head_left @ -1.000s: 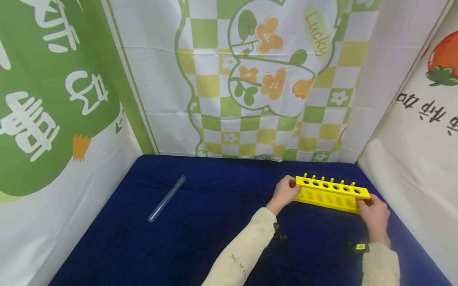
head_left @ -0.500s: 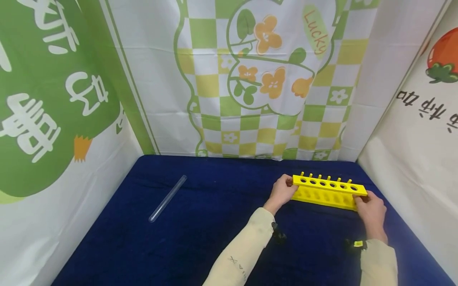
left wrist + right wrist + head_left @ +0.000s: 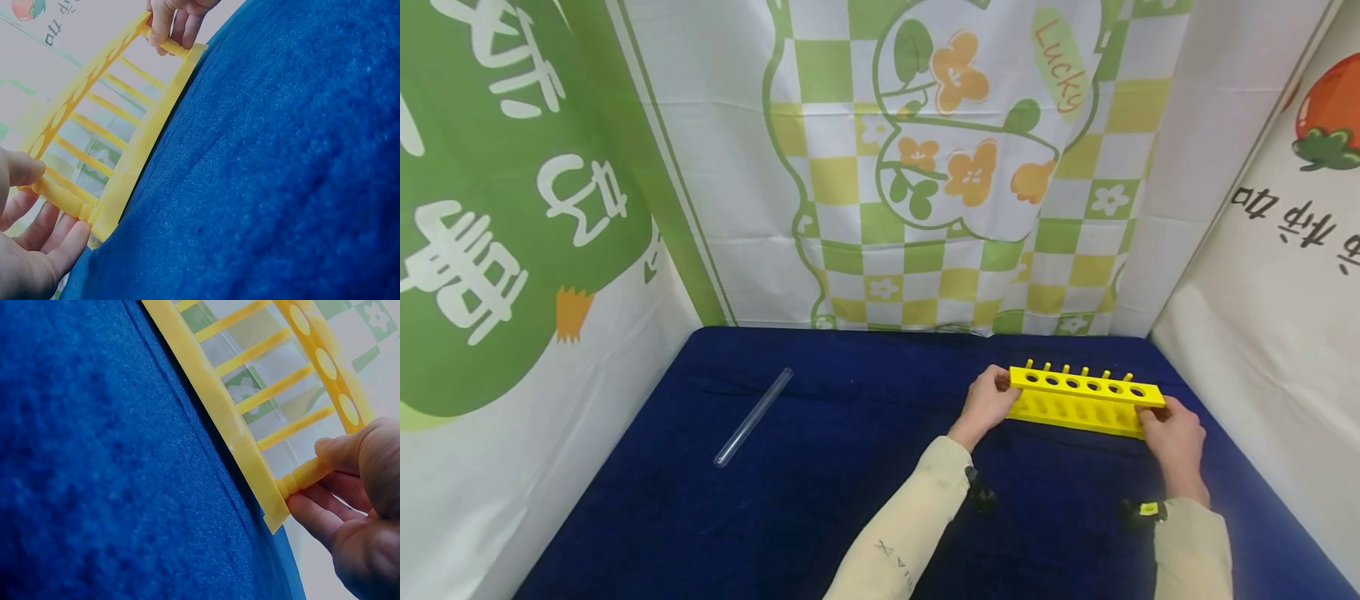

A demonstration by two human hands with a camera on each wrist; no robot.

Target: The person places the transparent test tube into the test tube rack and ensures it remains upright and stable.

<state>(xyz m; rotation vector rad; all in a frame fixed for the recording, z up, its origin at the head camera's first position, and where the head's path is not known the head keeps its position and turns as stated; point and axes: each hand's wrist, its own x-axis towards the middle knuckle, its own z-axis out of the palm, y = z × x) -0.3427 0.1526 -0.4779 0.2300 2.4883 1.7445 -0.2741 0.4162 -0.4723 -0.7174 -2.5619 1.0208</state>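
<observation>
A yellow test tube rack (image 3: pixel 1075 423) stands upright at the right of the blue table, its top bar pierced by a row of round holes, with pegs behind. My left hand (image 3: pixel 987 403) grips its left end post, thumb and fingers around it in the left wrist view. At the other end my right hand (image 3: pixel 1177 437) holds the right post (image 3: pixel 306 475) between thumb and fingers. The holes hold no tubes. A clear glass test tube (image 3: pixel 754 418) lies slantwise on the cloth at the left, well apart from both hands.
Dark blue cloth (image 3: pixel 820 517) covers the table. Printed curtains enclose it: a green and white one (image 3: pixel 550 250) at the left, a checkered one (image 3: pixel 925 275) behind, and a white one (image 3: pixel 1262 333) with a tomato print at the right.
Both hands have shifted the test tube rack slightly to the left and a little farther back, keeping their grip on its ends. The test tube lies still.
</observation>
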